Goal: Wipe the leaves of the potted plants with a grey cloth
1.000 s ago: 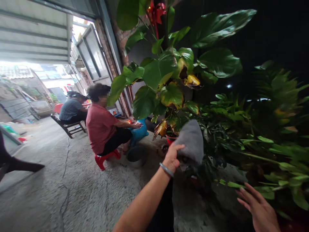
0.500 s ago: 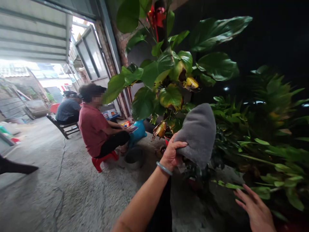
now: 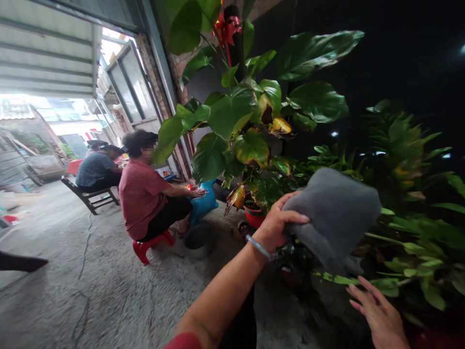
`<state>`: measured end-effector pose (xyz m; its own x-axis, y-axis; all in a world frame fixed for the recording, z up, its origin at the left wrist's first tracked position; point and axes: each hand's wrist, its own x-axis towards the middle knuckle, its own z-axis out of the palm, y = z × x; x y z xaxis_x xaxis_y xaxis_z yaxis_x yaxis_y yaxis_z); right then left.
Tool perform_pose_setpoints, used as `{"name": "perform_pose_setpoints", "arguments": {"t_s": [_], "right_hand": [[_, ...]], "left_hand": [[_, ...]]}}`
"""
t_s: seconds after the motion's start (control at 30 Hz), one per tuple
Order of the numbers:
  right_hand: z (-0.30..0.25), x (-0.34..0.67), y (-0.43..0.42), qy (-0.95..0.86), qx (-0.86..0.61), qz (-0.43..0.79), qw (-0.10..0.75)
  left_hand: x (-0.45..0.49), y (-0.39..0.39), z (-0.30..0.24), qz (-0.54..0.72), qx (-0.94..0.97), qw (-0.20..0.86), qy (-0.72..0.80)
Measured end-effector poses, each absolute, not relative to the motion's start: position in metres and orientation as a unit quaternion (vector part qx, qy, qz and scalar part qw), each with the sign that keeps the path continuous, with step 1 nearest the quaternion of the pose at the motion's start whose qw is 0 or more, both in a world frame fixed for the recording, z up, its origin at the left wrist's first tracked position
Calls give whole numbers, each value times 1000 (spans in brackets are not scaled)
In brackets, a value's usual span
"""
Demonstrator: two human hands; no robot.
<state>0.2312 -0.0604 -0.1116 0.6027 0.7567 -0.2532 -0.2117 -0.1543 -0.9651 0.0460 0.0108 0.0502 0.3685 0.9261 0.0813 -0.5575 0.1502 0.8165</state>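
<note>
Grey cloth (image 3: 336, 218) is pinched in the fingers of my left hand (image 3: 279, 224), in front of the low green plants (image 3: 414, 247); my right hand (image 3: 383, 316), fingers loosely apart, sits beside a leafy stem (image 3: 345, 280).

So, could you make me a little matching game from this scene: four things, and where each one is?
Things:
1. Grey cloth
2. Bracelet
3. Stool
4. Right hand

Places:
A. Under the seated person in a reddish shirt
B. Close beside some low green leaves
C. Gripped by the left hand
D. Worn on the left arm

Pairs: 1-C, 2-D, 3-A, 4-B
</note>
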Motion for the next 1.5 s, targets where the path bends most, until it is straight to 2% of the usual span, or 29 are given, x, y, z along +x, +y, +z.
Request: {"name": "perform_pose_setpoints", "arguments": {"t_s": [0.07,0.17,0.33,0.4,0.57,0.63,0.73,0.9,1.03,1.2,1.33,1.4,1.5], "right_hand": [[-105,227,-61,-206,-643,392,624],[-104,227,-62,-206,-640,388,630],[-116,236,-62,-219,-667,385,599],[-117,238,-62,-209,-669,382,603],[-110,231,-63,-206,-642,394,625],[-110,229,-62,-209,-641,392,627],[-115,232,-61,-216,-649,380,623],[-134,246,-60,-265,-694,372,556],[-139,245,-59,-253,-664,366,601],[-124,230,-59,-220,-641,357,643],[-115,231,-61,-221,-647,371,628],[-116,235,-62,-231,-670,375,597],[-121,242,-64,-246,-690,369,572]], "left_hand": [[60,27,54,542,397,698,248],[75,22,24,535,341,679,369],[66,-29,-34,378,326,736,457],[61,-38,-26,374,331,740,451],[66,-12,36,493,394,713,304],[72,2,42,523,422,685,281],[75,7,14,513,440,644,359],[52,-25,-46,426,412,625,507],[36,-41,-23,413,491,629,438],[48,-19,25,491,492,649,310],[58,-15,-6,483,430,646,406],[56,-26,-34,431,409,644,483],[45,-43,-53,352,400,672,515]]}}
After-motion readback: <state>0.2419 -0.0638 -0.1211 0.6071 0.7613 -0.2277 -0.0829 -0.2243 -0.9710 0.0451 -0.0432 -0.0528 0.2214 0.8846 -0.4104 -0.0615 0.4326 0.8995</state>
